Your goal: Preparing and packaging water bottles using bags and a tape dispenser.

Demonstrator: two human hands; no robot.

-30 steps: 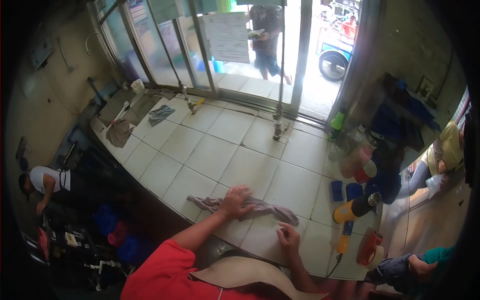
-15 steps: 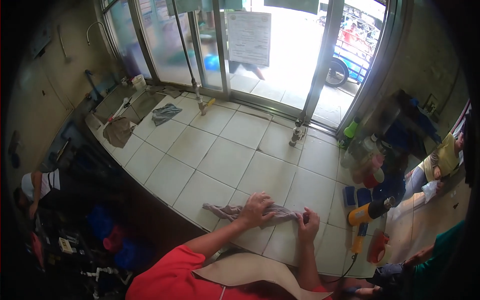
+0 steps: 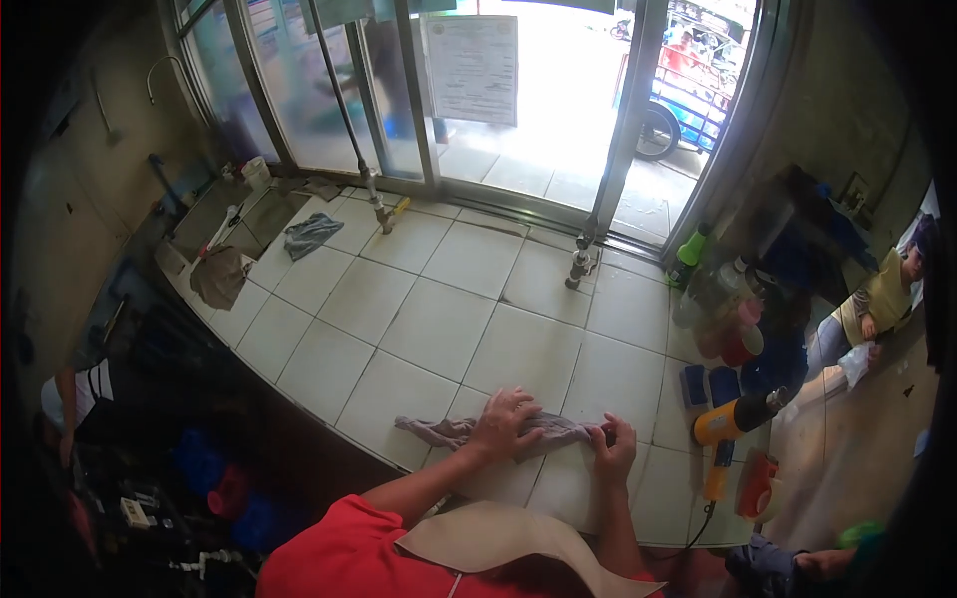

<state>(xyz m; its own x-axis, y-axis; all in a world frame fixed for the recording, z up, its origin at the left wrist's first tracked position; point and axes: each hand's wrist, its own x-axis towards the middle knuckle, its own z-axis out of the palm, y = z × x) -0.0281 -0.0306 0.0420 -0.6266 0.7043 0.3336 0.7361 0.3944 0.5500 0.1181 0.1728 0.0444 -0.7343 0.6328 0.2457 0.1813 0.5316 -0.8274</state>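
Note:
On the white tiled counter (image 3: 399, 309) in front of me lies a bunched, twisted grey-mauve rag (image 3: 560, 431). My left hand (image 3: 504, 427) rests across its middle, palm down, with the thumb apart from the fingers. At the rag's right end is my right hand (image 3: 614, 447), its fingers curled and closed on the cloth. A small dark spot shows between those fingers; what it is I cannot make out. The rag's left end trails loose on the tiles.
Right of my hands lies a yellow heat gun (image 3: 726, 423), beside blue blocks (image 3: 695, 386) and a red-orange container (image 3: 760, 485). Bottles, including a green one (image 3: 688, 257), stand behind. Two faucets (image 3: 578, 267) rise from the far edge. Cloths lie near a sink (image 3: 267, 214). Other people are nearby.
The view has shifted slightly. My hands stay on the rag in nearly the same place. At the lower right, the person in green has moved lower, mostly out of view.

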